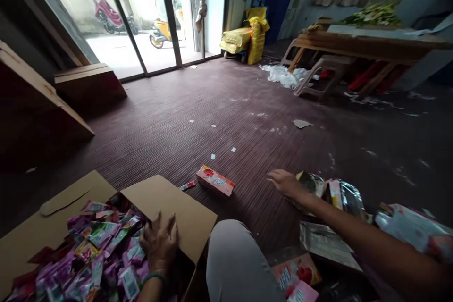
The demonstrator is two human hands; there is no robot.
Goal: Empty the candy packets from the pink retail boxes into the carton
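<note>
My left hand (161,240) is open at the inner edge of a cardboard box (170,207), its fingers spread near a raised flap. Beneath and beside it lie many small wrapped packets (102,231) in purple, red and green; it grips none that I can see. My right hand (285,183) reaches out above the floor, fingers loosely stretched and nothing visible in them. Close to it are shiny foil-like packages (348,198). On the floor between the hands lies a pink-red carton (215,180), and a thin red stick packet (187,185) rests at its left.
Another pink carton (297,271) and a silvery tray-like package (327,243) lie right of my knee (233,255). Brown boxes (88,87) stand at left. Further off are yellow sacks (260,35), a plastic stool (323,73) and a wooden table (368,40). Paper scraps (301,123) dot the floor.
</note>
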